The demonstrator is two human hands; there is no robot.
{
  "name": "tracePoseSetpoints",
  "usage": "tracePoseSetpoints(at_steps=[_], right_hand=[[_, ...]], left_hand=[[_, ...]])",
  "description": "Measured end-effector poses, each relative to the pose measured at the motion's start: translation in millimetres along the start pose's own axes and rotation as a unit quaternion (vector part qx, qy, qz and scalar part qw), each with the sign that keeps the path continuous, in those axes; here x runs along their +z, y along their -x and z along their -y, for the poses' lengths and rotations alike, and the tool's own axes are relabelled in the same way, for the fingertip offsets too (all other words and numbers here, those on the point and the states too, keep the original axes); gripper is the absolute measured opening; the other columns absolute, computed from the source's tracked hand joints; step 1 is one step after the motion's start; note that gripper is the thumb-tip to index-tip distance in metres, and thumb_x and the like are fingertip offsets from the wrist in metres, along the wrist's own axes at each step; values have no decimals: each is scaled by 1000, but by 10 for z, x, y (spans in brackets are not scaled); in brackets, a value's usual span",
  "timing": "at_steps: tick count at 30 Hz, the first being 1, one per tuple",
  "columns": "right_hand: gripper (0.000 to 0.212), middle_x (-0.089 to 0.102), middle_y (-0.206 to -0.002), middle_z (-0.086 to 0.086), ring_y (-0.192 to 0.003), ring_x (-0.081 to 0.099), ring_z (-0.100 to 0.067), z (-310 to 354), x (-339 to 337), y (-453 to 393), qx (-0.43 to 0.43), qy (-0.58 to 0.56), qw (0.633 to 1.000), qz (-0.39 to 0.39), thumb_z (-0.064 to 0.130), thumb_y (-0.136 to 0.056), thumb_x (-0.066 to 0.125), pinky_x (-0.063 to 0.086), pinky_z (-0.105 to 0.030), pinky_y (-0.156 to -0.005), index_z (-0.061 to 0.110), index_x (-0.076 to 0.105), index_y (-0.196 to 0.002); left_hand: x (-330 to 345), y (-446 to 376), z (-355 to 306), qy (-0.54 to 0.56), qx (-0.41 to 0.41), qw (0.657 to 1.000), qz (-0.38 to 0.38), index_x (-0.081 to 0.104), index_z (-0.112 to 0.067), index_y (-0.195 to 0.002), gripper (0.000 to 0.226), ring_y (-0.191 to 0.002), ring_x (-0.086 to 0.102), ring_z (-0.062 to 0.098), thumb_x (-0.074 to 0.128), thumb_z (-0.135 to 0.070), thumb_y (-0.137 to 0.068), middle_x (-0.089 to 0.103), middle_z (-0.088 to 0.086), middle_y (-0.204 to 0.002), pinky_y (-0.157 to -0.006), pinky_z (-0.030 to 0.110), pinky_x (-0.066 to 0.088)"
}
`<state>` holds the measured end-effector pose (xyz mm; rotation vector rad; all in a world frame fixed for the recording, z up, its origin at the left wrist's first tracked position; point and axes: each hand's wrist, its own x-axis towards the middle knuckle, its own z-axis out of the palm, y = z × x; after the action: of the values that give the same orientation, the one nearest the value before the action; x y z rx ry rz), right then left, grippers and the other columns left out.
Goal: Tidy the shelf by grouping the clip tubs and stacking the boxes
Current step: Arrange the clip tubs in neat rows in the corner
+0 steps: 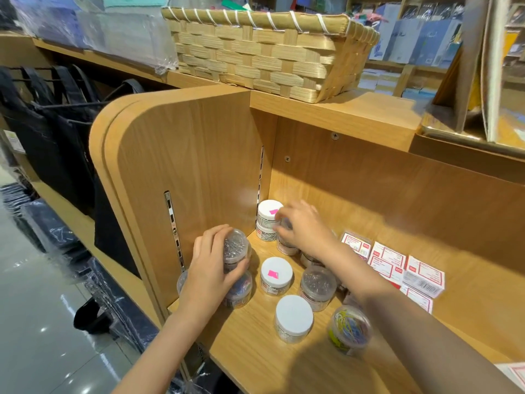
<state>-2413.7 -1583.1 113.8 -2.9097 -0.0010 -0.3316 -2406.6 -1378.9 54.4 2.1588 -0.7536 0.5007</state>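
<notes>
- The left hand (211, 268) holds a clear tub (235, 249) tight, on top of another tub (238, 291).
- The right hand (305, 227) pinches a blurry tub (285, 247) by 2 stacked white-lid tubs (268, 220).

White-lidded clip tubs (276, 275): three in view, one at back corner sitting on top of another tub. Clear-lidded clip tubs (318, 287): at least five, more partly hidden behind hands, exact total unclear. Red-and-white boxes (423, 275): about six on shelf (264, 362), some overlapped. Woven basket (261, 52): one. Hands: two. Black bags (48, 132): several hanging, number unclear.
</notes>
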Motion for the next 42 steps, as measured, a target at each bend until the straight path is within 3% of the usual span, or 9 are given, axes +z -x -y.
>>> tracePoseSetpoints(at_steps=[3, 7, 12, 17, 23, 28, 31, 34, 42], right_hand=[[33, 51, -88, 6, -99, 41, -16, 34, -48, 306, -28, -56, 989, 135, 46, -78, 67, 38, -35, -90, 21, 60, -98], [48, 50, -107, 0, -103, 37, -18, 95, 80, 487, -56, 27, 979, 193, 48, -72, 70, 33, -38, -90, 21, 51, -107], [43, 51, -104, -4, -94, 47, -23, 78, 211, 405, -18, -31, 984, 174, 28, -73, 72, 40, -37, -73, 18, 41, -100], [25, 44, -117, -12, -104, 50, -28, 171, 486, 213, 35, -90, 994, 45, 1, -84, 54, 39, -31, -82, 4, 51, -108], [24, 58, -110, -6, -95, 63, -18, 31, 281, 212, 99, -279, 952, 77, 0, -89, 51, 51, -30, -84, 8, 56, -111], [41, 58, -96, 12, -89, 57, -2, -49, -185, 590, 22, -239, 935, 261, 27, -74, 77, 46, -22, -79, 21, 55, -108], [70, 49, -115, 9, -108, 39, -8, 26, -163, 840, -46, -44, 933, 354, 41, -65, 79, 36, -29, -93, 28, 41, -123], [68, 46, -118, 6, -111, 31, -15, 27, 1, 937, -83, 19, 950, 301, 44, -66, 76, 23, -33, -98, 28, 41, -122], [63, 53, -119, 1, -109, 49, -16, 71, -49, 456, 52, -195, 978, 58, 31, -68, 80, 38, -23, -79, 19, 49, -122]], left_hand=[[0, -1, 6, -6, 6, 1000, 2, 44, -13, -127, 58, -112, 36, 9, 71, -27, -78, 45, 0, -125, -93, 25, 37], [-3, -5, -6, -7, 3, 1000, 3, 45, -12, -126, 58, -110, 35, 8, 72, -25, -77, 46, 2, -124, -91, 25, 35], [-7, 3, -11, -13, 1, 1000, 1, 45, -11, -127, 58, -112, 38, 13, 72, -26, -77, 46, 3, -124, -91, 26, 36], [-20, 10, -26, -15, 3, 1000, 2, 46, -9, -126, 59, -111, 38, 13, 73, -25, -76, 48, 5, -123, -91, 25, 35], [-19, -3, -29, -18, -7, 1000, 3, 46, -9, -126, 60, -111, 36, 13, 74, -24, -75, 48, 5, -122, -90, 25, 34], [-27, -3, -49, -17, -7, 1000, 6, 46, -9, -126, 59, -111, 35, 13, 73, -23, -76, 47, 5, -122, -89, 26, 33], [-30, -6, -55, -14, -11, 1000, 7, 45, -9, -127, 59, -112, 36, 14, 72, -23, -76, 47, 6, -123, -91, 26, 33], [-28, -6, -66, -11, -15, 1000, 9, 45, -9, -127, 59, -113, 37, 17, 72, -23, -77, 46, 6, -124, -91, 26, 34], [-42, -3, -56, -12, -11, 1000, 4, 46, -10, -126, 59, -111, 37, 13, 73, -24, -76, 47, 4, -122, -90, 25, 33]])
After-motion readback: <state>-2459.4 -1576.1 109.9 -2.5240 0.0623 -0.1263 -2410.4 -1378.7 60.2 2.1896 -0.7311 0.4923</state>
